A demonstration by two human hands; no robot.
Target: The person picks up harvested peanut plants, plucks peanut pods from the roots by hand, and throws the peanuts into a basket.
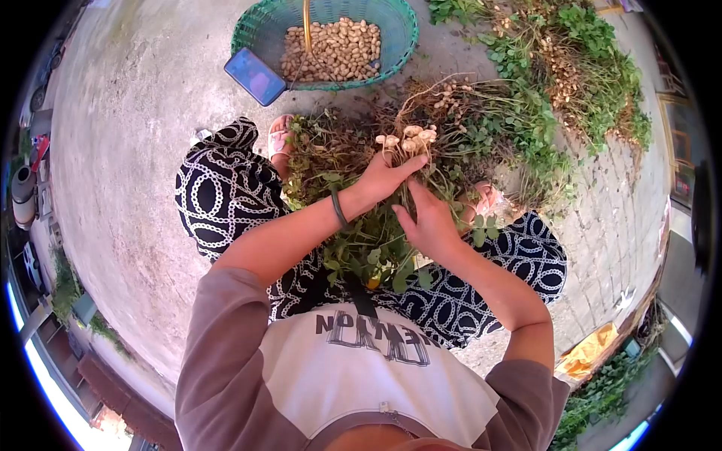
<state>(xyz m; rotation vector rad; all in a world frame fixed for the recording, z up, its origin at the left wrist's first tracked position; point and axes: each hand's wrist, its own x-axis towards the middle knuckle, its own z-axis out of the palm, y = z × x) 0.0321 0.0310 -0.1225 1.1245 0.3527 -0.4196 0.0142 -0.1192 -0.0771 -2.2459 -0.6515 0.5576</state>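
Note:
A peanut plant point(372, 244) lies between my knees, with its leaves toward me and a cluster of pale peanuts point(414, 139) at its root end pointing away. My left hand point(387, 179), with a dark bangle on the wrist, is closed around the plant just below the peanuts; its fingertips are partly hidden. Lower on the stems, my right hand point(432, 222) grips the same plant, thumb toward my left hand. Just ahead, a green woven basket point(410, 45) holds many loose picked peanuts point(331, 49).
A phone point(256, 77) leans at the basket's near left rim. A large heap of pulled peanut plants point(538, 98) spreads at the right. More stems and leaves point(320, 150) lie between my feet. Concrete ground point(128, 150) stretches to the left. A yellow sack point(589, 352) lies at lower right.

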